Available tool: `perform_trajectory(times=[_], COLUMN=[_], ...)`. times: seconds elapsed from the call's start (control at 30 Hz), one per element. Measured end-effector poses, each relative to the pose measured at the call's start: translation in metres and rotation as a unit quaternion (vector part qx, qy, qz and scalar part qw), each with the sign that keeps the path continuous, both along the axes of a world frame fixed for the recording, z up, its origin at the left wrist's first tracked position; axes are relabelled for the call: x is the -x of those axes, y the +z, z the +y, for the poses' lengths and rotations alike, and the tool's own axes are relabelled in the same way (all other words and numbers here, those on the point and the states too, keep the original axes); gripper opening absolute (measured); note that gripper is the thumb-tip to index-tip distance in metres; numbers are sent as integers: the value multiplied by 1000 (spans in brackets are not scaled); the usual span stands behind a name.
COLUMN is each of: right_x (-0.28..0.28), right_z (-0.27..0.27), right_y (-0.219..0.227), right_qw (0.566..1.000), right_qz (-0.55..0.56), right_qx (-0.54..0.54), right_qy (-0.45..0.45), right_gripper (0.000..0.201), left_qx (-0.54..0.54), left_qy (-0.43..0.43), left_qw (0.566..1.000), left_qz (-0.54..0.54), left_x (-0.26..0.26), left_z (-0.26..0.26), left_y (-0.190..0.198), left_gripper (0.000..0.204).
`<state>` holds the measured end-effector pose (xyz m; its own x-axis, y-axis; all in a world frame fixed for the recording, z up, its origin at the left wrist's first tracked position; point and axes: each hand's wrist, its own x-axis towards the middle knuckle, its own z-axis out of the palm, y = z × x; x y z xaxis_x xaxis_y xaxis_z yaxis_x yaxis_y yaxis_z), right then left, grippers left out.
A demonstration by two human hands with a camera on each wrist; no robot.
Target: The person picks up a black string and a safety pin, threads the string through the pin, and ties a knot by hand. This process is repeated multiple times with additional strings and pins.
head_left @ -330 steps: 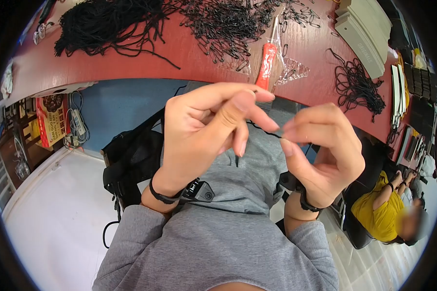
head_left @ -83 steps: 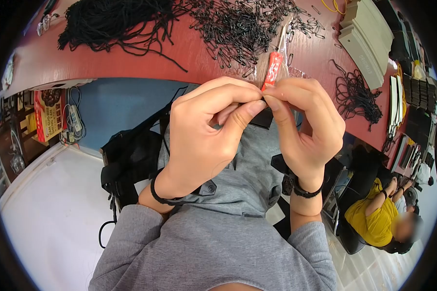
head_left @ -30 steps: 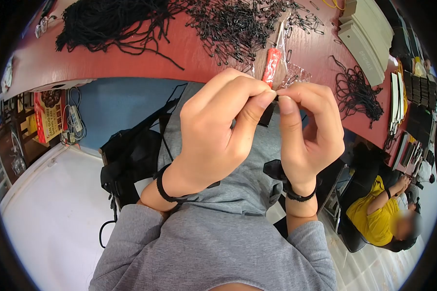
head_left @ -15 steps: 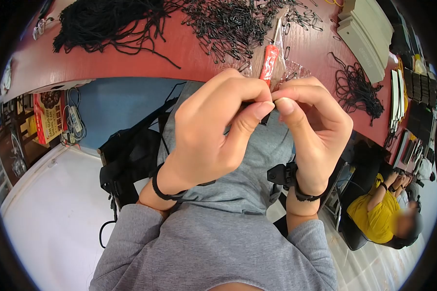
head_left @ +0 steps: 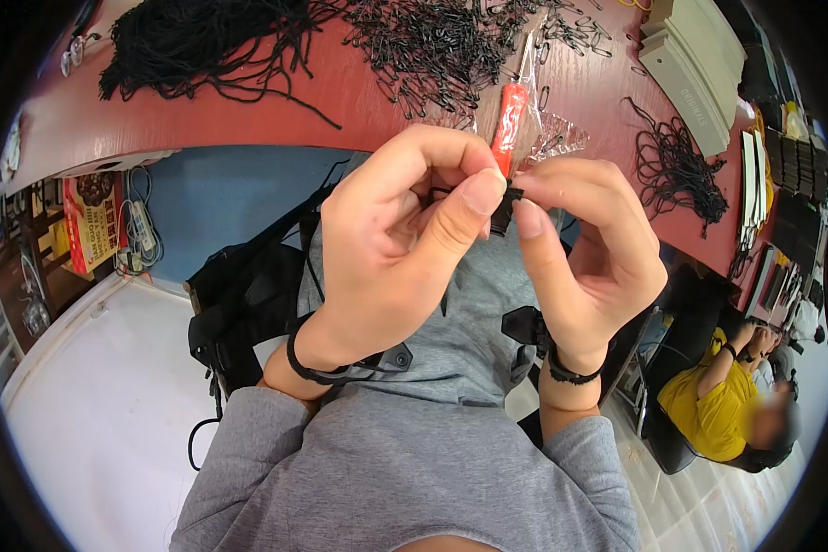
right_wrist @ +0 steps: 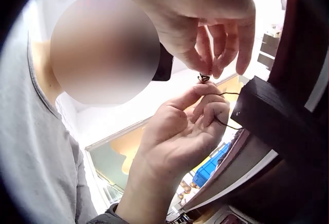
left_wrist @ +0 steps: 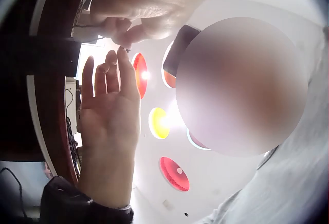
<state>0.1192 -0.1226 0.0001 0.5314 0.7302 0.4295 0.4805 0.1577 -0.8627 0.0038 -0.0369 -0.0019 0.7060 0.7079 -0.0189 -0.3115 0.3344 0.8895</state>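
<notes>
Both hands are raised in front of my grey shirt, below the table edge. My left hand [head_left: 405, 239] and my right hand [head_left: 584, 248] meet fingertip to fingertip. Between them they pinch a thin black string [head_left: 504, 198] with a small black pin on it. In the right wrist view the pin end [right_wrist: 204, 77] sits where the right hand [right_wrist: 205, 23] meets the left hand [right_wrist: 180, 131], and the string [right_wrist: 226, 124] runs over the left hand's curled fingers. The left wrist view shows the same meeting point [left_wrist: 126, 49], too small to make out.
The red table [head_left: 340, 101] carries a heap of black strings [head_left: 202, 41], a spread of black safety pins [head_left: 432, 46], a red-handled tool in clear plastic [head_left: 508, 120], grey card stacks [head_left: 690, 64] and looped strings [head_left: 681, 170]. A seated person in yellow [head_left: 718, 405] is at the lower right.
Eleven seconds ago the hands were apart with the string stretched between them; they have come together. In the last half second the left fingers lifted slightly and the pin end shows between the thumbs.
</notes>
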Motion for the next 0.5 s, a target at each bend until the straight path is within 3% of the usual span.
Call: perform_trajectory(times=[0.27, 0.33, 0.5], right_x=[-3, -5, -3], right_z=[-3, -2, -3], right_y=[5, 0, 1], right_qw=[998, 996, 992], right_qz=[-25, -91, -116], right_qx=[45, 19, 37], right_qy=[25, -11, -34], right_gripper=[17, 20, 21], left_qx=[-117, -120, -151], left_qy=[29, 34, 28], left_qw=[990, 989, 976], left_qz=[72, 80, 158], left_x=[-1, -2, -1], left_z=[1, 1, 4], left_y=[-3, -1, 6], left_gripper=[10, 10, 8])
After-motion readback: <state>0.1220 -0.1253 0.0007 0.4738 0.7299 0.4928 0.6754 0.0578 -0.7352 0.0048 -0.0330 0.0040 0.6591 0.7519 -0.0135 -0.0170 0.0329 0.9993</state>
